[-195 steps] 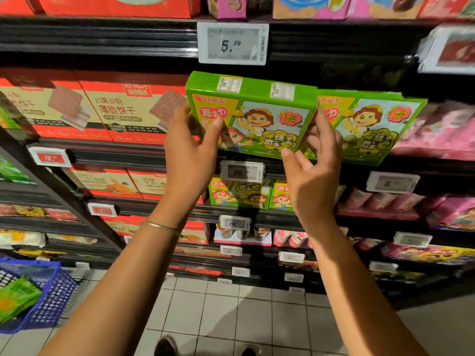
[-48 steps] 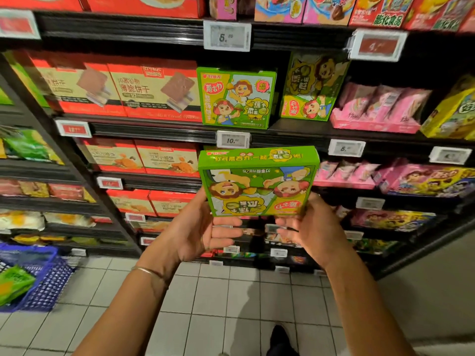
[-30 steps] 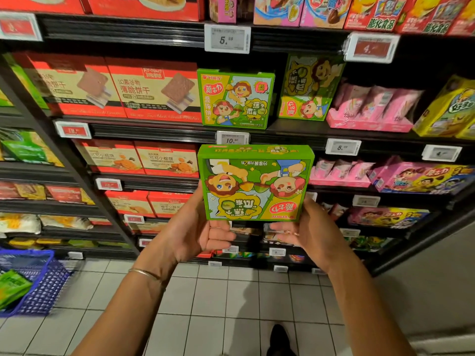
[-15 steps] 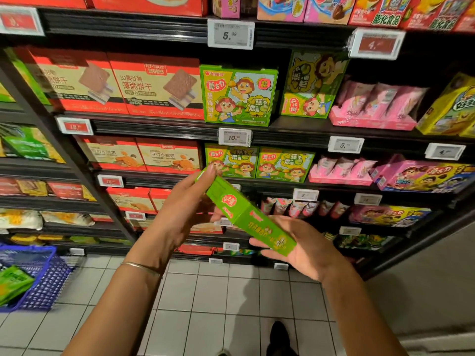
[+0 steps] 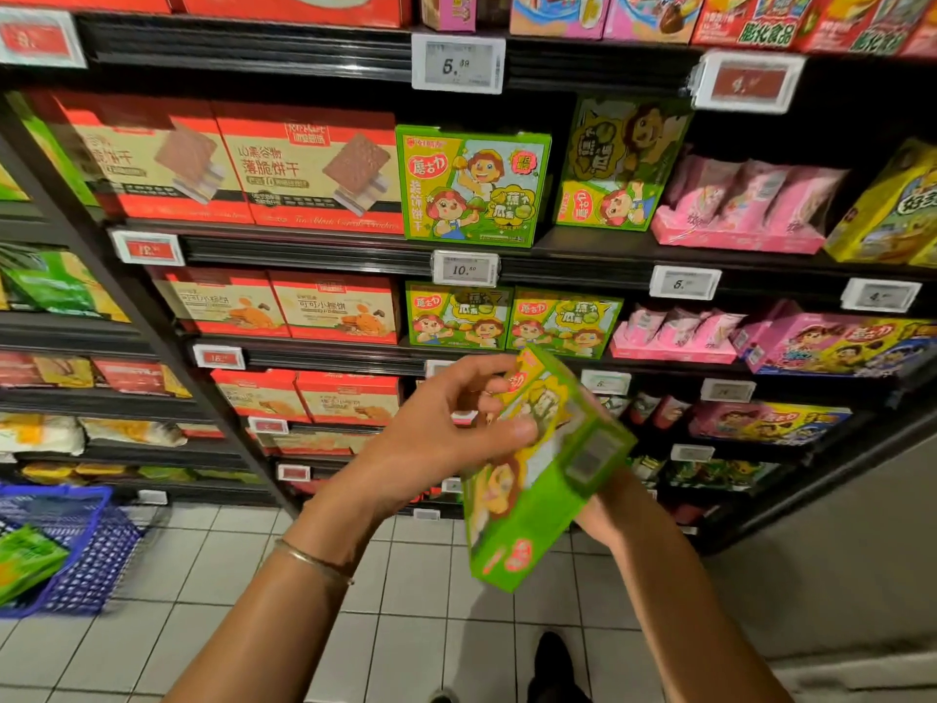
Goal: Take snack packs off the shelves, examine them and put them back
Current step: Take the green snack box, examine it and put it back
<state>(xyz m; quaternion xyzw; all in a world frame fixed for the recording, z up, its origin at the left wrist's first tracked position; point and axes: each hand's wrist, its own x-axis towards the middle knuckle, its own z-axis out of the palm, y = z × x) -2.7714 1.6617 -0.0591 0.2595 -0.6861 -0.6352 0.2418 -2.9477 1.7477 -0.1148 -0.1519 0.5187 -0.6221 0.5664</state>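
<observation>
Head view: green box [image 5: 537, 479], blurred, held low before the shelves, long axis steep with its top end far; left hand [image 5: 441, 438] pinches that end, right hand [image 5: 603, 515] beneath, grip hidden; matching boxes [image 5: 471, 185] above.

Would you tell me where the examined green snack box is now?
In the head view's lower centre, the green snack box is tilted between the left hand and right hand.
</observation>
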